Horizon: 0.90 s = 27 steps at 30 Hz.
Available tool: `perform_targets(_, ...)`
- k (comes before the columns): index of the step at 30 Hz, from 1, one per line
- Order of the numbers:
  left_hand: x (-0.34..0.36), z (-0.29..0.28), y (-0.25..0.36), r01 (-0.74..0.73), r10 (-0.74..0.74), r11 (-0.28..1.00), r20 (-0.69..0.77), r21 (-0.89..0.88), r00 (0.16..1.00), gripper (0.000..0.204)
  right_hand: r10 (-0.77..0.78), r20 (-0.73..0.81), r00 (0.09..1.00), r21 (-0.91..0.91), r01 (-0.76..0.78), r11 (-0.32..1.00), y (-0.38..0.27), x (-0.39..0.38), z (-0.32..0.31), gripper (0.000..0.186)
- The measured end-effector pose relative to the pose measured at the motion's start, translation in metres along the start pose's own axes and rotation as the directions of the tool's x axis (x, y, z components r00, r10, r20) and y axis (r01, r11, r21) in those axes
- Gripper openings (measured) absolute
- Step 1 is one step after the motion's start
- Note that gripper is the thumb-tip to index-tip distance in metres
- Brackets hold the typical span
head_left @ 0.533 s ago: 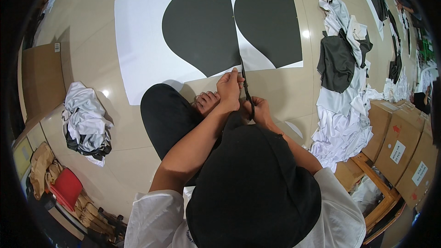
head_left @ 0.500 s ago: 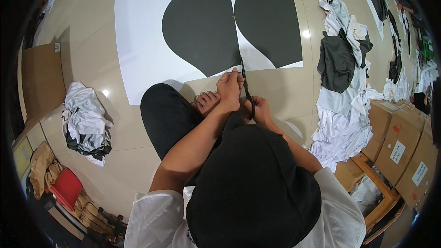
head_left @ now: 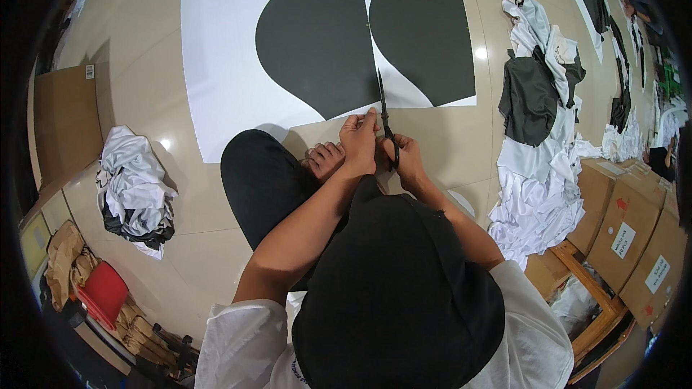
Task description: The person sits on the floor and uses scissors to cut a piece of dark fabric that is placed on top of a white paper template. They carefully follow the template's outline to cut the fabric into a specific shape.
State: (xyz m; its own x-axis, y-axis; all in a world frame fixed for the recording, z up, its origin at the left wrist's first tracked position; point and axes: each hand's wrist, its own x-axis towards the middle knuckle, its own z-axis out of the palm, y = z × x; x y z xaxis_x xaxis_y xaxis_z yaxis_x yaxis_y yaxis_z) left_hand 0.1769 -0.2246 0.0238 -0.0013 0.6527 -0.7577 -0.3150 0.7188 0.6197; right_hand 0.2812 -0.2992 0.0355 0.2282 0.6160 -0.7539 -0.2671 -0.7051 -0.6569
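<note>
A white sheet [head_left: 223, 65] printed with large dark grey shapes lies on the tiled floor in front of me. One dark panel [head_left: 313, 43] with a curved left side sits in the middle, and a second dark panel [head_left: 425, 36] is to its right. My left hand [head_left: 359, 133] pinches the sheet's near edge below the middle panel's corner. My right hand [head_left: 405, 158] grips black scissors [head_left: 386, 112] by the handles. Their blades point away from me, over the white strip between the two panels, close beside my left fingertips.
Crumpled white and grey fabric [head_left: 137, 180] lies at the left. A long heap of white cloth [head_left: 537, 194] with a dark piece [head_left: 530, 97] runs down the right. Cardboard boxes [head_left: 623, 223] stand on a wooden frame at the right; another carton [head_left: 68, 126] is at the left.
The scissors and my right hand have moved forward, away from me, so the blades reach farther up between the panels. My left hand stays at the sheet's near edge.
</note>
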Motion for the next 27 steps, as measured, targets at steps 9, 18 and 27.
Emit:
perform_targets(9,0.000,-0.001,0.003,0.019,-0.019,1.000,0.008,-0.010,1.000,0.023,0.028,-0.015,0.999,-0.016,-0.028,0.999,-0.008,-0.005,0.001,0.031)
perform_targets(18,0.001,0.000,0.001,0.034,-0.034,0.999,-0.008,-0.005,0.999,0.023,0.013,-0.023,1.000,-0.013,-0.013,1.000,-0.005,-0.005,0.002,0.028)
perform_targets(27,-0.001,0.001,0.004,0.017,-0.016,1.000,-0.016,0.018,1.000,0.023,0.017,-0.040,0.999,-0.055,-0.019,0.998,-0.008,-0.010,0.002,0.028)
